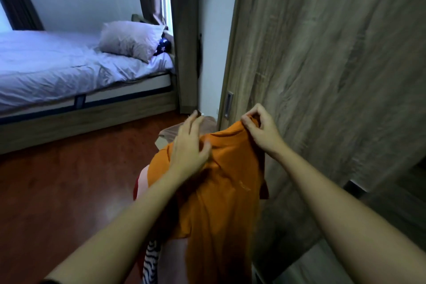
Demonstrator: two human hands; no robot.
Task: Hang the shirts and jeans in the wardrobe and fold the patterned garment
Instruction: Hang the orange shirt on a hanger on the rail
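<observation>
As I watch through the head camera, the right grip (258, 129) pinches the top edge of the orange shirt (219, 191) between thumb and curled fingers, holding it up in front of the wardrobe door (322, 53). The left grip (189, 145) lies on the shirt's upper left side, fingers spread and nearly straight, thumb pressed against the cloth. The shirt hangs from both grips in loose folds, dropping between the two forearms to the bottom edge of my view. Behind its lower left edge I see a black-and-white patterned garment (151, 258), and above that a red and pink cloth (141, 180), both partly hidden by the left forearm. The wood-grain door fills the right side, with a recessed metal handle (228, 104) just beyond the right grip. Underneath is a glossy reddish-brown floor (69, 191). A bed (57, 71) with rumpled pale sheets and a pillow (131, 39) stands at the far left against a pale wall. A dark curtain (184, 30) hangs between the bed and the wardrobe.
</observation>
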